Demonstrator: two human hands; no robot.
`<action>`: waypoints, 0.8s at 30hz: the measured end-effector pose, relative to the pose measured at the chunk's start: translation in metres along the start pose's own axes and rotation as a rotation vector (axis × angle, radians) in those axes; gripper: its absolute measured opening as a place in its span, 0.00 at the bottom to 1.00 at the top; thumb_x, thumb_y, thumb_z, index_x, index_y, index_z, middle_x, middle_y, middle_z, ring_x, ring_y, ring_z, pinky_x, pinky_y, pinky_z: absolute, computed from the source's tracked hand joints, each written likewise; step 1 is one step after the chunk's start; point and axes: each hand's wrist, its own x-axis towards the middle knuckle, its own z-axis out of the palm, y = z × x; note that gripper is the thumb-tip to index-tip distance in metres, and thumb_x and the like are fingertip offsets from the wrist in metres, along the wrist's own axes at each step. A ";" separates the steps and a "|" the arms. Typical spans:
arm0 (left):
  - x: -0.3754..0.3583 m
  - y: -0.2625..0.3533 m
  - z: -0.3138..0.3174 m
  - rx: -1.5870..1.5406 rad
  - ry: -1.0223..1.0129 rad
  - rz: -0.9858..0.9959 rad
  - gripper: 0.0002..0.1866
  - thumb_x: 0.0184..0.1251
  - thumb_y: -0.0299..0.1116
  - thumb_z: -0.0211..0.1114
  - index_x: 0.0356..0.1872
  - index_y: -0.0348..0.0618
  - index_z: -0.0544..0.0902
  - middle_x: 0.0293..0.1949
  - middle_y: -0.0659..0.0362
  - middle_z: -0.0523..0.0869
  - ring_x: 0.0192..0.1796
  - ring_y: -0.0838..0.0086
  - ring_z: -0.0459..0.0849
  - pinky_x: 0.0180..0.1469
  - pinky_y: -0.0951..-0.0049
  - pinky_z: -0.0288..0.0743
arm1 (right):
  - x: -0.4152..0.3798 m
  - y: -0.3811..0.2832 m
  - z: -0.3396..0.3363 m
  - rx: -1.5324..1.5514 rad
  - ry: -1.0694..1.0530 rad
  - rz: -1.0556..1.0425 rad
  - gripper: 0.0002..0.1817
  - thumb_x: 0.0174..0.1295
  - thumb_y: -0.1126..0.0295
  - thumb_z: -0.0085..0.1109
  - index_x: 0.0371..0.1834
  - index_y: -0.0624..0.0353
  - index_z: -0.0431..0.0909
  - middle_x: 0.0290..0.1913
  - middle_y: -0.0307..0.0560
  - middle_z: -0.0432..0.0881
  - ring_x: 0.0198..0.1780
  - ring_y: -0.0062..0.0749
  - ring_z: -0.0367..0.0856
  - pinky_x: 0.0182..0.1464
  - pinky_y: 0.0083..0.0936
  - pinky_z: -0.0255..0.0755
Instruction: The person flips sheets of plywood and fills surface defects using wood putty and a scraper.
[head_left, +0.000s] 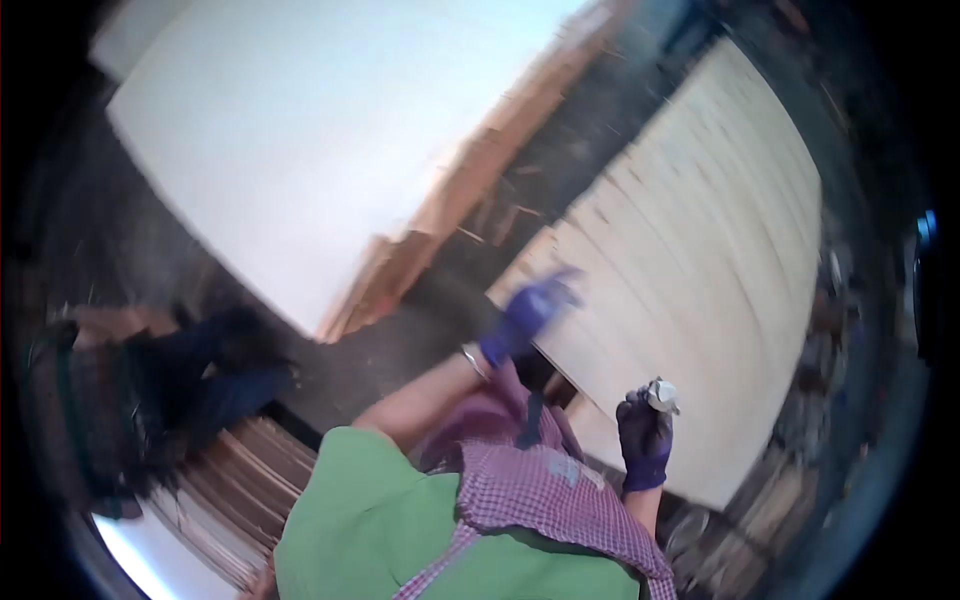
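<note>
My left hand (pixel 528 315), in a purple-blue glove, is smeared by motion over the near left edge of a pale wood veneer sheet (pixel 690 270). Its fingers look stretched out, and nothing shows in them. The fingers of my right hand (pixel 645 440), gloved in dark purple, are closed around a small whitish, roll-like thing (pixel 662 396). This hand is above the near part of the same sheet. Fine detail of the roll-like thing is too blurred to make out.
A tall stack of pale sheets (pixel 300 140) with ragged edges stands at upper left. Wood scraps (pixel 490 215) litter the dark floor between the stacks. Another person (pixel 130 400) is at the left, near more layered sheets (pixel 240 480). Debris (pixel 760 510) lies at lower right.
</note>
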 end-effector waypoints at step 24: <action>-0.064 -0.376 -0.024 0.776 0.223 -0.464 0.22 0.74 0.47 0.49 0.42 0.34 0.78 0.35 0.34 0.80 0.41 0.39 0.79 0.41 0.47 0.71 | -0.330 0.047 -0.205 -0.122 1.117 -0.206 0.09 0.64 0.58 0.59 0.40 0.47 0.77 0.28 0.35 0.77 0.31 0.28 0.75 0.34 0.24 0.72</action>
